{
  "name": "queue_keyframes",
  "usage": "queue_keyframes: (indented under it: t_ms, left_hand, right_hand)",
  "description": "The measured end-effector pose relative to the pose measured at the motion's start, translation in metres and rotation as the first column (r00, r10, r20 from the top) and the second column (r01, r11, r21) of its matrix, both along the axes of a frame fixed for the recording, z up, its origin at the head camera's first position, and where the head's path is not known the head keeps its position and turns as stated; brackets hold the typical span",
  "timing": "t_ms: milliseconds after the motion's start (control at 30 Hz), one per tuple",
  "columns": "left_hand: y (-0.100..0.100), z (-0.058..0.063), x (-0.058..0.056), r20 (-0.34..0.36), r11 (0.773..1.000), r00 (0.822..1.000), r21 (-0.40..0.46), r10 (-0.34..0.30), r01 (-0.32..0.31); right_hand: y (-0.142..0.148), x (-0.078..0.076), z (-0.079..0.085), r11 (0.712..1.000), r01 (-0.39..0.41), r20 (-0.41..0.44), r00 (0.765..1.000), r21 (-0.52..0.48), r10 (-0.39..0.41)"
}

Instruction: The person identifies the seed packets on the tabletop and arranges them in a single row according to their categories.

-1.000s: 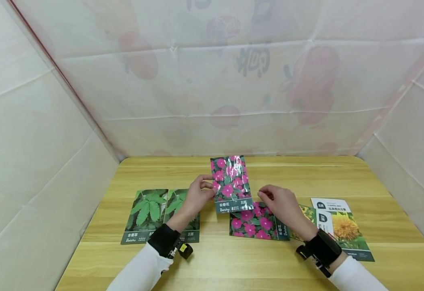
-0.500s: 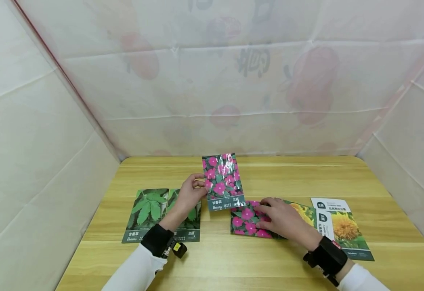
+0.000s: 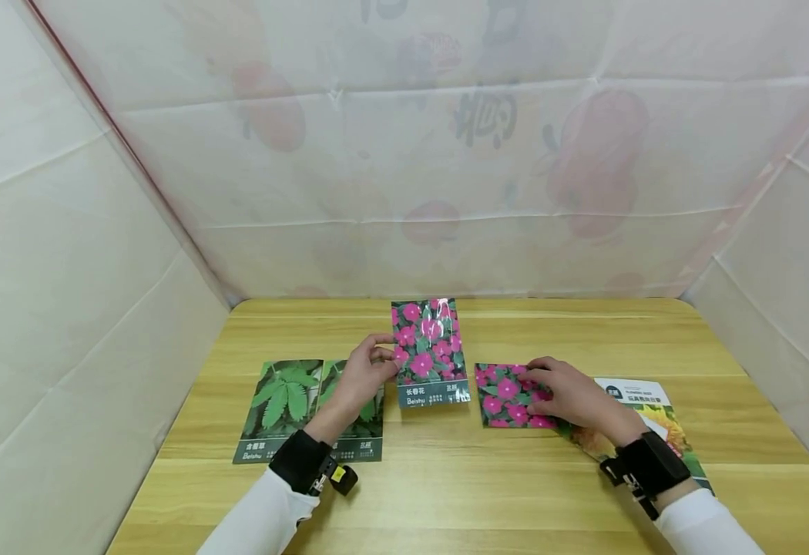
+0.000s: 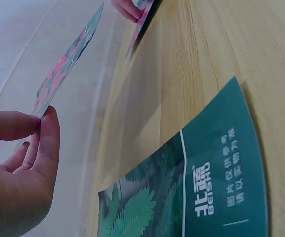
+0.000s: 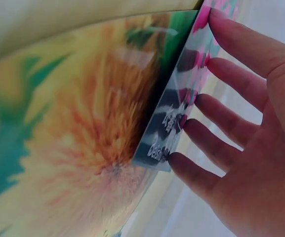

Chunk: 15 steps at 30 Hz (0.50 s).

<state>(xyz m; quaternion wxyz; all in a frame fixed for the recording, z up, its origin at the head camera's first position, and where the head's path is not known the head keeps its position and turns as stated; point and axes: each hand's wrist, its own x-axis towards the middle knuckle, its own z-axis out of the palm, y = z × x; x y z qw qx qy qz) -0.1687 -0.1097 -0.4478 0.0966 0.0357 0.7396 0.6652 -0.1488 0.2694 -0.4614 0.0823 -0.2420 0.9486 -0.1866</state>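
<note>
My left hand (image 3: pixel 357 378) pinches the left edge of a seed packet (image 3: pixel 432 351) with pink flowers, tilted up over the middle of the table. In the left wrist view, thumb and fingertips (image 4: pixel 48 116) meet at the packet's edge. My right hand (image 3: pixel 578 395) lies over a second pink-flower packet (image 3: pixel 501 397), turned sideways. In the right wrist view its fingers (image 5: pixel 231 118) are spread, with fingertips on that packet's face. The packet overlaps a yellow-flower packet (image 5: pixel 93 123), which is partly hidden under my right hand and wrist.
Two green-leaf packets (image 3: pixel 283 412) lie side by side at the left, one partly hidden by my left forearm. Another yellow-flower packet (image 3: pixel 636 391) with a white top lies at the right. The wooden table (image 3: pixel 432 493) is enclosed by pale cloth walls (image 3: pixel 349 185).
My right hand has come down on the sideways pink-flower packet, which has shifted right and away from me, covering more of the yellow-flower packets. The left hand's packet has moved slightly left.
</note>
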Motion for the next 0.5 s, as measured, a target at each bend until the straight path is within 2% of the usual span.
queue_keyframes:
  t_ms: [167,333,500]
  left_hand:
    - [0.000,-0.001,0.000,0.003,1.000,1.000,-0.014,-0.014,0.014]
    - [0.000,-0.002,0.002,0.005,0.999,1.000,-0.026,-0.025,0.025]
    - [0.000,-0.003,0.004,0.011,0.999,0.999,-0.018,-0.031,0.031]
  right_hand:
    - [0.015,-0.008,0.004,1.000,0.028,0.014,1.000,0.010,-0.028]
    - [0.019,-0.011,0.007,0.998,0.029,-0.002,1.000,0.048,-0.029]
    - [0.011,-0.010,0.011,0.997,0.069,-0.030,0.997,-0.035,-0.070]
